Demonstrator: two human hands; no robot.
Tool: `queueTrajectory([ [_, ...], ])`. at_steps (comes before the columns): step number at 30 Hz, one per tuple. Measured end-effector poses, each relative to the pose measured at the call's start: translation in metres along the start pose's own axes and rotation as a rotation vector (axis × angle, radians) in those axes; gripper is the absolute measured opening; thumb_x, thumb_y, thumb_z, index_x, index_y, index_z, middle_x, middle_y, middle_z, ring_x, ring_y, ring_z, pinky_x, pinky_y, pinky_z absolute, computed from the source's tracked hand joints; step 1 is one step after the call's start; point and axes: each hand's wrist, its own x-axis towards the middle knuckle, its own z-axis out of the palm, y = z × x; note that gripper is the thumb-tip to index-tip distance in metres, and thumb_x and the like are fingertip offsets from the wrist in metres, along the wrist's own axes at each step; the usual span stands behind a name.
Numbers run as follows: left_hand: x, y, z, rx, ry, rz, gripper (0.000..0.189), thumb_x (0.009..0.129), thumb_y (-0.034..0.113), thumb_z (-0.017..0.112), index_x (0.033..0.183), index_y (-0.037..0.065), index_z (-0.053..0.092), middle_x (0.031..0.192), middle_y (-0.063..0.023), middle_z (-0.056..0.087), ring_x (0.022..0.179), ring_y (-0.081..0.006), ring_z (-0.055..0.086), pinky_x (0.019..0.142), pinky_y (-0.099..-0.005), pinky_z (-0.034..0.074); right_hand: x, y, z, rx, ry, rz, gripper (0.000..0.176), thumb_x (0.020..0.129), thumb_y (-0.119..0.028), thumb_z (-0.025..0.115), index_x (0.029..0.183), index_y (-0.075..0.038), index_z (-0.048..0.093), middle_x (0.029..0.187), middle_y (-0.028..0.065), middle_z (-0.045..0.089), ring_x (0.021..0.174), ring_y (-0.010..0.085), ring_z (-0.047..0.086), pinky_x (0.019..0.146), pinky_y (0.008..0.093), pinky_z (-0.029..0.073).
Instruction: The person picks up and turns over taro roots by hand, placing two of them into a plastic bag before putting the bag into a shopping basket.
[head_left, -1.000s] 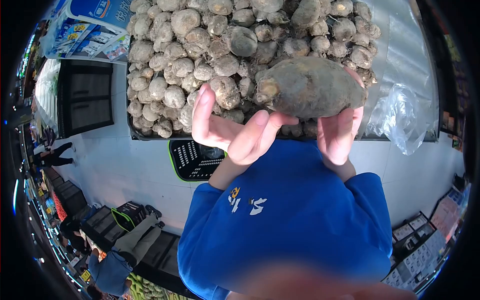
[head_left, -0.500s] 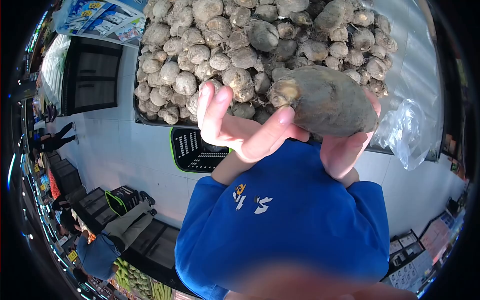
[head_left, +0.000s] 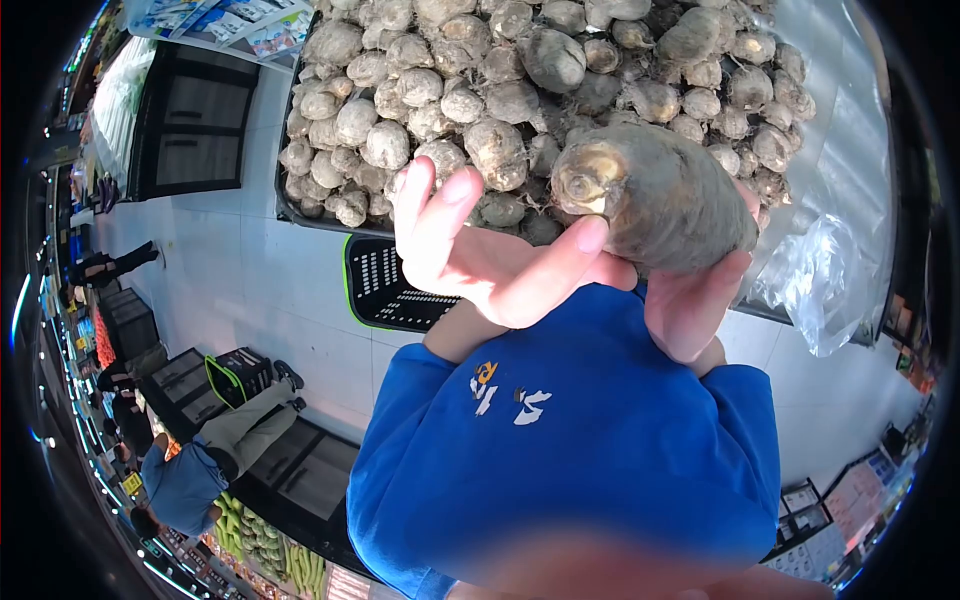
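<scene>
A large brown taro-like tuber (head_left: 680, 200) is held up above the pile, its pale cut end facing left and partly toward the camera. My right hand (head_left: 698, 305) is wrapped round its right end from below, with some fingers hidden behind it. Beside the cut end, my left hand (head_left: 500, 262) has its fingers spread, and one fingertip touches or nearly touches the tuber's lower edge. Behind both hands lies a heap of smaller round, rooty tubers (head_left: 495, 155) in a dark-edged display bin.
A black basket with a green rim (head_left: 348, 285) stands on the floor below the bin's edge. Clear plastic bags (head_left: 825, 270) lie at the bin's right. People (head_left: 185, 490) are at the far left, near vegetable stands (head_left: 300, 470) and dark cabinets (head_left: 205, 125).
The tuber has turned so that its cut end faces the camera more. My left hand's fingertip has moved slightly right with it. The whole view has shifted a little.
</scene>
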Motion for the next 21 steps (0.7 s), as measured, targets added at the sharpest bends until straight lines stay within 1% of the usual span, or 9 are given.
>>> queueTrajectory([
  [4,0.002,0.0,0.002,-0.025,0.028,-0.005,0.028,0.077,0.052,0.052,0.091,0.029,0.059,0.106,-0.008,0.051,0.104,-0.0272,0.044,0.09,-0.0464,0.034,0.0,-0.001,-0.001,0.044,-0.009,0.035,0.072,0.073,-0.04,0.066,0.119,0.002,0.029,0.112,0.0116,0.045,0.105,0.0186,0.047,0.089,0.0311,0.039],
  [7,0.003,-0.001,0.001,-0.026,0.01,0.04,0.028,0.076,0.052,0.053,0.091,0.03,0.059,0.105,-0.0073,0.052,0.104,-0.0269,0.044,0.09,-0.0464,0.034,-0.001,-0.001,-0.003,0.049,-0.016,0.042,0.072,0.073,-0.04,0.066,0.119,0.002,0.029,0.112,0.0116,0.045,0.105,0.0187,0.047,0.09,0.0313,0.039],
  [10,0.002,-0.001,0.0,-0.02,0.022,-0.009,0.028,0.076,0.053,0.054,0.092,0.03,0.059,0.104,-0.0051,0.053,0.103,-0.0262,0.045,0.09,-0.0457,0.035,0.0,0.0,-0.002,0.034,-0.013,0.018,0.072,0.073,-0.04,0.066,0.119,0.002,0.029,0.112,0.0122,0.044,0.106,0.019,0.046,0.09,0.0317,0.038],
  [12,0.001,-0.006,-0.006,-0.033,-0.073,0.068,0.029,0.076,0.053,0.054,0.092,0.029,0.059,0.104,-0.0053,0.052,0.103,-0.0255,0.045,0.089,-0.0446,0.035,0.0,0.001,0.0,0.022,-0.011,-0.006,0.072,0.073,-0.04,0.066,0.119,0.002,0.029,0.112,0.0128,0.044,0.107,0.0194,0.046,0.09,0.0321,0.038],
  [14,0.002,-0.008,-0.008,-0.03,-0.097,0.087,0.03,0.075,0.053,0.055,0.091,0.028,0.059,0.105,-0.0065,0.051,0.103,-0.0253,0.045,0.09,-0.0441,0.035,0.001,0.002,0.001,-0.013,0.004,-0.076,0.073,0.072,-0.039,0.066,0.119,0.003,0.029,0.113,0.0139,0.044,0.107,0.0201,0.045,0.091,0.0326,0.036],
  [16,0.002,-0.006,-0.009,-0.027,-0.122,0.106,0.031,0.075,0.054,0.055,0.091,0.027,0.06,0.106,-0.0078,0.051,0.103,-0.0251,0.045,0.09,-0.0436,0.034,0.001,0.003,-0.001,-0.022,0.003,-0.102,0.073,0.071,-0.038,0.067,0.118,0.003,0.028,0.114,0.015,0.043,0.107,0.021,0.045,0.091,0.0332,0.036],
  [18,0.001,-0.001,-0.011,0.001,-0.148,-0.049,0.037,0.07,0.056,0.058,0.091,0.025,0.061,0.11,-0.0102,0.047,0.105,-0.0259,0.043,0.09,-0.0431,0.035,0.002,0.005,-0.002,-0.03,0.001,-0.129,0.074,0.07,-0.036,0.067,0.118,0.004,0.028,0.114,0.0161,0.043,0.107,0.0219,0.045,0.091,0.0337,0.035],
  [19,0.0,-0.001,-0.012,0.001,-0.145,-0.049,0.037,0.07,0.056,0.058,0.091,0.025,0.061,0.11,-0.0102,0.047,0.105,-0.0259,0.043,0.09,-0.0431,0.035,0.003,0.006,-0.003,-0.017,-0.004,-0.161,0.073,0.07,-0.033,0.067,0.118,0.004,0.027,0.115,0.0179,0.042,0.108,0.0231,0.045,0.092,0.0347,0.034],
  [21,-0.003,-0.003,-0.016,-0.012,-0.219,-0.099,0.043,0.065,0.056,0.062,0.094,0.024,0.063,0.112,-0.0105,0.044,0.108,-0.0272,0.039,0.09,-0.0421,0.034,0.004,0.01,-0.006,-0.004,-0.013,-0.193,0.073,0.069,-0.03,0.067,0.118,0.005,0.027,0.116,0.0197,0.042,0.108,0.0242,0.044,0.092,0.0357,0.034],
])
